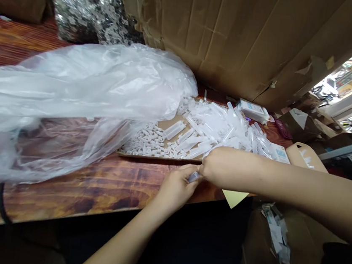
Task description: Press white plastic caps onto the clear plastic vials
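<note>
My left hand is closed around a small clear plastic tube, just above the front edge of the table. Against its fingertips, at the tube's end, is my right hand, closed with knuckles up; whatever its fingers grip is hidden. Right behind both hands lies a shallow cardboard tray. Small white plastic caps are heaped in its left part. Many clear plastic tubes are piled across the middle and right, partly covered by my right forearm.
A large translucent plastic bag spreads over the table's left side. Behind stand a bag of shiny metal pieces and a tall cardboard sheet. White packets lie back right. A yellow paper hangs over the front edge.
</note>
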The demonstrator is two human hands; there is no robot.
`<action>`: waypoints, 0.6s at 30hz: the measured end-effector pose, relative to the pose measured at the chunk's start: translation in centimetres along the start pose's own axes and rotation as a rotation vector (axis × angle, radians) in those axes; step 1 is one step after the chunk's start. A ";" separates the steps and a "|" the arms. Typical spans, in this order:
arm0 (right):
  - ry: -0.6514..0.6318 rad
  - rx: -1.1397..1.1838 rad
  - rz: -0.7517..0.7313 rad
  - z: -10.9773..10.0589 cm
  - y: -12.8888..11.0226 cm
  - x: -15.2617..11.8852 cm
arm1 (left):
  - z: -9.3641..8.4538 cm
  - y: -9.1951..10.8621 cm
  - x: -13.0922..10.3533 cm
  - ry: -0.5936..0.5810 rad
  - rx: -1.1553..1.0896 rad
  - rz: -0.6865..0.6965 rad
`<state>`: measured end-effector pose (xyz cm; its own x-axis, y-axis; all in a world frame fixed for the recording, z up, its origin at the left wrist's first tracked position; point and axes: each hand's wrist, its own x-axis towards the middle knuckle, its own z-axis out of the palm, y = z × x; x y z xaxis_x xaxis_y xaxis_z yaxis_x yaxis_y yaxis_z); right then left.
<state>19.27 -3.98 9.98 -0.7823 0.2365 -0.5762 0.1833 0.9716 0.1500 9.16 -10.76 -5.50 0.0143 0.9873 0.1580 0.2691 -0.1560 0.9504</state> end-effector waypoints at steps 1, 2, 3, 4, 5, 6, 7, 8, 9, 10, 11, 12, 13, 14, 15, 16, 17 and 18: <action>-0.069 -0.031 0.030 -0.1 0.0 0.0 | 0.0 0.0 0.0 0.001 0.009 -0.001; -0.098 -0.026 0.067 -0.2 0.2 -0.2 | -0.1 0.0 0.0 0.007 0.016 0.002; -0.077 0.022 0.098 -0.1 0.5 -0.5 | -0.1 0.0 0.0 0.014 0.021 0.008; -0.031 0.089 0.125 0.2 1.0 -1.0 | -0.2 0.0 0.1 0.022 0.025 0.014; 0.038 0.161 0.151 0.7 1.6 -1.7 | -0.2 0.0 0.1 0.027 0.030 0.018; 0.121 0.226 0.184 1.4 2.4 -2.5 | -0.3 -0.1 0.1 0.028 0.038 0.017; 0.209 0.277 0.236 2.3 3.2 -3.5 | -0.3 -0.2 0.1 0.026 0.051 0.011; 0.287 0.306 0.310 3.2 4.2 -4.4 | -0.3 -0.3 0.2 0.019 0.070 0.002; 0.337 0.314 0.404 4.2 5.1 -5.4 | -0.3 -0.4 0.2 0.007 0.096 -0.009; 0.346 0.315 0.497 5.3 6.1 -6.1 | -0.3 -0.5 0.2 -0.007 0.125 -0.019; 0.323 0.327 0.566 6.4 6.9 -6.7 | -0.3 -0.6 0.3 -0.019 0.156 -0.030; 0.288 0.345 0.611 7.5 7.6 -7.1 | -0.2 -0.6 0.3 -0.029 0.183 -0.042; 0.252 0.372 0.629 8.5 8.2 -7.2 | -0.2 -0.6 0.3 -0.035 0.204 -0.056; 0.229 0.401 0.630 9.4 8.6 -7.1 | -0.2 -0.5 0.3 -0.037 0.215 -0.069; 0.224 0.427 0.623 10.3 8.9 -6.9 | -0.2 -0.4 0.4 -0.030 0.214 -0.079; 0.230 0.443 0.621 11.0 9.1 -6.6 | -0.3 -0.2 0.4 -0.020 0.205 -0.082; 0.244 0.454 0.628 11.6 9.2 -6.3 | -0.3 0.1 0.4 -0.011 0.189 -0.078; 0.261 0.465 0.636 12.1 9.3 -6.1 | -0.5 0.5 0.4 -0.003 0.174 -0.071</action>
<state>32.94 3.76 5.22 -0.5489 0.7874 -0.2805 0.8197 0.5728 0.0036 8.83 -10.41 -4.82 -0.0076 0.9958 0.0915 0.4320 -0.0793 0.8984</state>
